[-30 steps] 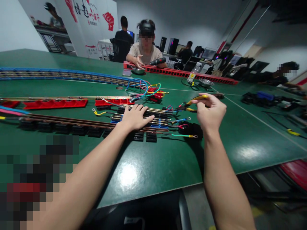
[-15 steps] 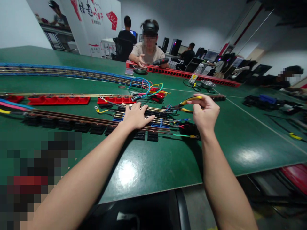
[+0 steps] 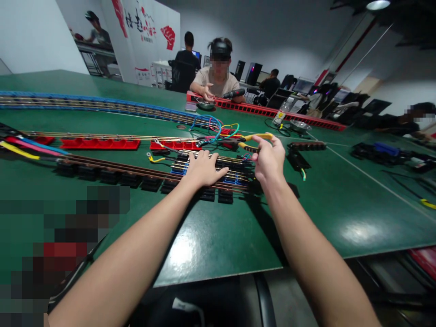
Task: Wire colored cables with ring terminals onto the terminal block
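My left hand [image 3: 204, 169] lies flat with fingers spread over a row of short track pieces [image 3: 235, 177], which have metal rails on blue and black bases. In my right hand [image 3: 270, 156] is a pair of yellow-handled pliers [image 3: 258, 137], its dark jaws pointing left near a bundle of coloured wires [image 3: 221, 131]. Just beyond my left hand runs a rail strip on red bases [image 3: 102, 144]. A wire with a ring terminal [image 3: 155, 158] sticks out left of the short pieces. My right hand hides part of their right ends.
A long track on blue bases [image 3: 119, 105] curves across the back left. Opposite me a person sits behind a long red rack [image 3: 272, 113], near a metal bowl [image 3: 206, 104]. A bottle [image 3: 281, 113] stands there. Dark parts [image 3: 384, 154] lie at the right.
My right hand has moved left with the pliers, whose jaws now sit farther back, near the coloured wires. My left hand stays on the track pieces. The view has shifted slightly.
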The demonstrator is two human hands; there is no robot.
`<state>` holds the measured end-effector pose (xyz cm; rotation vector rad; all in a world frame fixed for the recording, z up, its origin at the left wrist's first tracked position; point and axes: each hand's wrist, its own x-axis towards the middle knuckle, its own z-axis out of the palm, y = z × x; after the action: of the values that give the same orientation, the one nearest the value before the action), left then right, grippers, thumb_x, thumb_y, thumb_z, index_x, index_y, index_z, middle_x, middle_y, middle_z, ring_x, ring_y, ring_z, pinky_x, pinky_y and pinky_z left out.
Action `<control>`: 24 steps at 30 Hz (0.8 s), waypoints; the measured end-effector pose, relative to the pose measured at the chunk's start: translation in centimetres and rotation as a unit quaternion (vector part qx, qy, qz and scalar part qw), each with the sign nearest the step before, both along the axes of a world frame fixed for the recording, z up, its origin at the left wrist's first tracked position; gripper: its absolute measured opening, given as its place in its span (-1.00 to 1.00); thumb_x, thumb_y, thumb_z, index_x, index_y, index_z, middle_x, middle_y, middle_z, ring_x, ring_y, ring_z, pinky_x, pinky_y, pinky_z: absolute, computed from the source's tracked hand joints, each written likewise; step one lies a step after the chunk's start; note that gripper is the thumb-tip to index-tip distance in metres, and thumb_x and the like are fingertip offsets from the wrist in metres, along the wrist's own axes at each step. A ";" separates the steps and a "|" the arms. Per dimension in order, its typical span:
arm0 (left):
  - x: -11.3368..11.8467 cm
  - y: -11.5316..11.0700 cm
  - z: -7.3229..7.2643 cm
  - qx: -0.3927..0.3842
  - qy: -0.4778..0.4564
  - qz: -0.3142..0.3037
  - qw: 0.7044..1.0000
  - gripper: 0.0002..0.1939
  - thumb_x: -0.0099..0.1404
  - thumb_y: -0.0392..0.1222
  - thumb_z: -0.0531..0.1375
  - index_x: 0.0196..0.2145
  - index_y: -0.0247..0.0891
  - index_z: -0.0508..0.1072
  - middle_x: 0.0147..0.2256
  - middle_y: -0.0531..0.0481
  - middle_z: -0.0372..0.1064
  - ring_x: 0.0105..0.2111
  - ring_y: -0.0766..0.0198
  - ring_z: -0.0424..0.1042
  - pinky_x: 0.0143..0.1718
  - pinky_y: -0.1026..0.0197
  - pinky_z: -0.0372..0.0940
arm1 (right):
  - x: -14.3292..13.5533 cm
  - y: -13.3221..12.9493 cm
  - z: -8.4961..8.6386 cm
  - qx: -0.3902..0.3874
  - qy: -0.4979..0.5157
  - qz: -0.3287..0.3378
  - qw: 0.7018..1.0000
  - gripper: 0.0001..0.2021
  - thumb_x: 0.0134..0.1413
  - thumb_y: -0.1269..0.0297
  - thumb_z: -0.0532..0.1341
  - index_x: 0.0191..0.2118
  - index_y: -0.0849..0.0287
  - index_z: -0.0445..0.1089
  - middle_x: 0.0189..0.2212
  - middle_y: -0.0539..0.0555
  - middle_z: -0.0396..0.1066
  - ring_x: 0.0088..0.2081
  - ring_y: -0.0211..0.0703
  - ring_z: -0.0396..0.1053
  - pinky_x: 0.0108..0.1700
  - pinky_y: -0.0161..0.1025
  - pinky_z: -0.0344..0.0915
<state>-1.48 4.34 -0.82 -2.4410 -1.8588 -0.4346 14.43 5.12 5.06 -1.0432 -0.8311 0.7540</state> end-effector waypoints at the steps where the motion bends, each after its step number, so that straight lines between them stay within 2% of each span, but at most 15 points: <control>1: 0.0 -0.1 0.0 0.003 -0.001 -0.001 1.000 -0.27 0.32 0.35 -0.12 0.17 -0.24 0.29 0.12 -0.32 0.24 0.17 -0.16 0.16 0.17 -0.33 -0.06 | -0.7 0.6 0.3 -0.016 0.024 -0.005 1.000 -0.76 -0.04 0.50 0.13 -0.21 0.11 0.19 -0.41 -0.15 0.43 -0.78 -0.54 0.04 -0.79 -0.51 -0.04; 4: -0.1 -0.3 0.2 0.011 -0.009 -0.004 1.000 -0.33 0.34 0.29 -0.09 0.14 -0.26 0.32 0.09 -0.32 0.27 0.14 -0.15 0.19 0.15 -0.34 -0.03 | -2.4 2.4 0.6 -0.056 0.094 -0.047 0.993 -0.77 0.04 0.50 0.14 -0.22 0.08 0.12 -0.54 -0.24 0.32 -0.80 -0.51 0.07 -0.79 -0.52 -0.06; 7: -0.3 -0.6 0.3 0.017 -0.021 -0.004 1.000 -0.40 0.36 0.22 -0.07 0.09 -0.28 0.35 0.06 -0.29 0.31 0.12 -0.10 0.21 0.16 -0.29 0.00 | -3.1 3.4 0.0 -0.090 0.145 -0.069 0.983 -0.81 0.08 0.51 0.11 -0.30 0.09 0.09 -0.64 -0.28 0.21 -0.80 -0.50 0.08 -0.78 -0.55 -0.06; 10: -0.3 -0.7 0.3 0.017 -0.029 -0.006 0.999 -0.43 0.36 0.19 -0.05 0.07 -0.30 0.36 0.06 -0.27 0.31 0.13 -0.09 0.21 0.17 -0.26 0.00 | -3.3 3.8 -1.1 -0.110 0.163 -0.052 0.979 -0.82 0.07 0.53 0.08 -0.39 0.12 0.08 -0.71 -0.27 0.14 -0.79 -0.50 0.06 -0.76 -0.58 -0.07; 15: -0.2 -0.7 0.2 0.015 -0.024 -0.002 1.000 -0.43 0.37 0.19 -0.06 0.06 -0.32 0.35 0.07 -0.29 0.30 0.12 -0.10 0.20 0.16 -0.27 0.01 | -3.3 4.5 -2.5 -0.140 0.188 -0.012 0.972 -0.81 -0.01 0.55 0.10 -0.49 0.16 0.09 -0.75 -0.21 0.14 -0.76 -0.51 0.07 -0.75 -0.60 -0.05; 19: -0.1 -0.7 0.2 0.014 -0.018 -0.003 1.000 -0.43 0.37 0.18 -0.06 0.06 -0.32 0.35 0.07 -0.29 0.30 0.12 -0.09 0.21 0.16 -0.28 0.01 | -2.9 4.4 -2.5 -0.150 0.204 -0.008 0.967 -0.83 -0.07 0.58 0.07 -0.53 0.18 0.12 -0.76 -0.20 0.12 -0.78 -0.51 -0.01 -0.78 -0.58 -0.08; 24: 0.0 -0.7 0.3 0.016 -0.013 -0.001 1.000 -0.44 0.37 0.18 -0.06 0.05 -0.31 0.36 0.05 -0.29 0.31 0.11 -0.08 0.21 0.16 -0.27 0.01 | -2.5 3.4 -1.9 -0.113 0.208 -0.026 0.971 -0.85 -0.03 0.55 0.07 -0.48 0.17 0.15 -0.73 -0.22 0.13 -0.79 -0.52 -0.06 -0.78 -0.57 -0.13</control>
<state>-1.49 3.67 -0.56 -2.4280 -1.8440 -0.4939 11.97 8.49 3.21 -1.0525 -0.3610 0.9962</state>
